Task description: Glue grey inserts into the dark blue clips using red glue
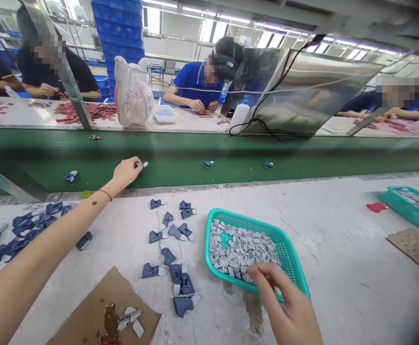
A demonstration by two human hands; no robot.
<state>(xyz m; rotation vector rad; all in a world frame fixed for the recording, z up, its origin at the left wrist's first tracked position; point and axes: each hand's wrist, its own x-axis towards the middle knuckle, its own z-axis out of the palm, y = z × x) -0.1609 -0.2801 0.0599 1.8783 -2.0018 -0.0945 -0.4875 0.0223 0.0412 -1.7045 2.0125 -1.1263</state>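
My left hand [126,172] reaches out over the green belt, its fingers closed around a small dark blue plastic part with a whitish tip [145,165]. My right hand [284,299] is at the near rim of a teal plastic basket [214,273], thumb and forefinger pressed together. Whether a piece sits between those fingertips I cannot make out. Many small grey plastic pieces [245,247] fill the basket. Left of it, several blue parts [186,283], many with whitish tips, lie on the white table. A cardboard sheet [97,297] holds brown liquid and a few loose grey pieces [137,328].
More blue parts [22,225] are heaped at the left. Along the belt [173,177] lie single parts [208,164]. At the right stand another teal basket [410,211] and a red object [377,207]. A person in blue [191,79] works across the belt.
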